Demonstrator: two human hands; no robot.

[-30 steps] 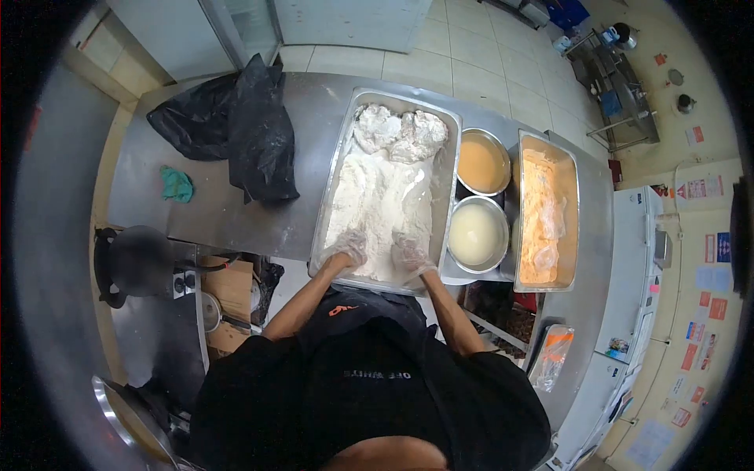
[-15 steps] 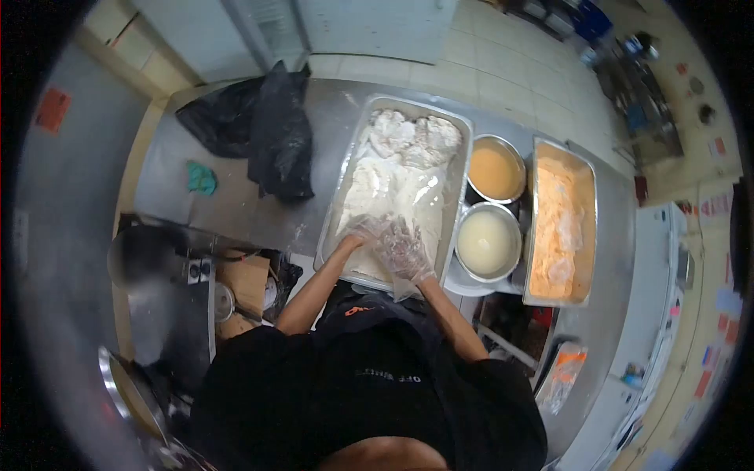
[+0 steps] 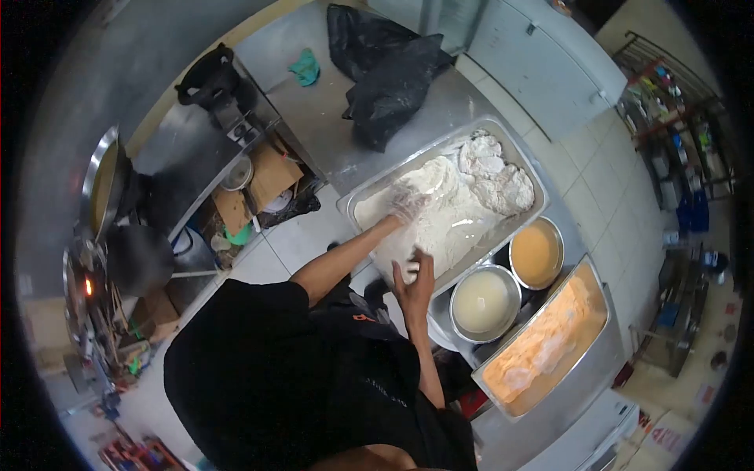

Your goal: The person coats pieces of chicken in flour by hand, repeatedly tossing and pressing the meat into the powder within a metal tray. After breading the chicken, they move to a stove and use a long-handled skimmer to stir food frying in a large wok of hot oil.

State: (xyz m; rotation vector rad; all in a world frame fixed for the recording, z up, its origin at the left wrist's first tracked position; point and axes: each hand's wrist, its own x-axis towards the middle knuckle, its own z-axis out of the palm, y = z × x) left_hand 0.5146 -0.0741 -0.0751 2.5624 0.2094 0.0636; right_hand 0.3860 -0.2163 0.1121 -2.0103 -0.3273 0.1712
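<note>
A deep metal tray (image 3: 357,192) of white flour (image 3: 452,228) lies in front of me, with lumpy flour-coated pieces (image 3: 495,173) at its far end. My left hand (image 3: 407,204), in a clear plastic glove, rests in the flour with its fingers loosely spread and a little blurred. At the tray's near edge is my right hand (image 3: 416,292), which looks bare. Its fingers and thumb curl around something whitish that I cannot make out.
Beside the tray stand a bowl of pale liquid (image 3: 483,304) and a bowl of orange liquid (image 3: 536,253). Beyond them is a pan of orange coating (image 3: 542,345). A black plastic bag (image 3: 393,86) and a green cloth (image 3: 305,68) lie on the steel table. A large pan (image 3: 102,180) is at far left.
The view has turned, so the tray sits at an angle. My hands have moved apart. The right has drawn back to the near rim and no longer appears gloved.
</note>
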